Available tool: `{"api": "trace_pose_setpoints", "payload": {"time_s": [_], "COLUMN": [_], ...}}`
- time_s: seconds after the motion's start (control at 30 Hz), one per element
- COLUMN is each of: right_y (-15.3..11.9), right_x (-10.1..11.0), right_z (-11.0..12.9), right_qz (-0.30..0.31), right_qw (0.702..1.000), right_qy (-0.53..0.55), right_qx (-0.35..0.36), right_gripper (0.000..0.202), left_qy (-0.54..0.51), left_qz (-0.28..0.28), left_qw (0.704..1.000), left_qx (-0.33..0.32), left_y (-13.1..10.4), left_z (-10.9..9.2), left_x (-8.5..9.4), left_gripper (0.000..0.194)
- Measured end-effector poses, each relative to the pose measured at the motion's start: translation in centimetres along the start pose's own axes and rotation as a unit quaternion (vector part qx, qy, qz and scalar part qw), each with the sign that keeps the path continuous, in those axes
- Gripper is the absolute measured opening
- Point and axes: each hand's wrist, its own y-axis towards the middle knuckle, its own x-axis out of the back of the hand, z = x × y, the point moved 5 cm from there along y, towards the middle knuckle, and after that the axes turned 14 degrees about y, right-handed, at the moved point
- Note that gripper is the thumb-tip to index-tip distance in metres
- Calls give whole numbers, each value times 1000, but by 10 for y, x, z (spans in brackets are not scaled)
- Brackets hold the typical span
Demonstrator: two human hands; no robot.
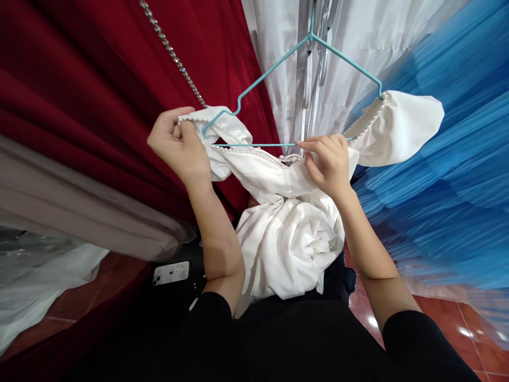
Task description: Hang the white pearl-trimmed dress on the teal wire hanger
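A white dress [274, 180] with a pearl-beaded neckline hangs on a light-blue clothes hanger [274, 69]. My left hand [181, 139] is closed, pinching the beaded edge of the dress at the hanger's left end. Around the hanger's lower bar, beside the middle of the neckline, the fingers of my right hand [328, 162] are closed; they may also be touching the cloth. One puffed sleeve [413, 127] hangs off the hanger's right end. Below the bodice, the skirt is gathered in a swirled bundle [294, 249] against my front.
Dark red drapery [119, 63] with a rhinestone strand [175, 55] fills the left, above greyish-pink cloth [79, 201]. White fabric [369, 32] and metal rails [312, 79] stand behind the hanger. Blue tulle [445, 159] spreads on the right. A white phone [170, 272] lies at lower left.
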Motion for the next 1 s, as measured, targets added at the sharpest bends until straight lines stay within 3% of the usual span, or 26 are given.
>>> {"api": "trace_pose_setpoints", "payload": {"time_s": [0.13,0.23,0.3,0.37,0.43,0.53,0.6,0.73,0.8,0.87,1.0], "right_y": [0,2,3,3,3,2,1,0,0,4,16], "right_x": [1,0,-2,-4,-3,1,4,4,7,18,69], "right_z": [2,6,8,8,8,7,9,12,12,12,6], "right_qz": [-8,-1,15,28,36,29,25,49,64,37,-158], "right_qw": [1000,999,998,998,998,998,998,998,997,999,985], "right_qy": [16,42,53,55,51,45,43,28,38,38,-65], "right_qx": [-3,-4,-13,-23,-29,-30,-28,-28,-20,1,22], "right_gripper": [28,29,30,31,32,30,28,29,29,28,26], "left_qy": [5,17,11,-7,-42,-104,-106,-28,-6,-3,2], "left_qz": [31,-12,-9,33,82,117,139,262,280,263,264], "left_qw": [999,999,999,998,987,954,939,928,929,936,942], "left_qx": [-17,-44,-36,-59,-128,-257,-297,-264,-243,-233,-208], "left_y": [-11,-41,-65,-85,-98,-104,-101,-98,-100,-101,-102], "left_z": [28,37,33,15,-17,-68,-89,-94,-91,-89,-89], "left_x": [10,35,43,41,32,16,5,-19,-23,-21,-19], "left_gripper": [29,16,20,19,19,21,20,26,26,23,22]}}
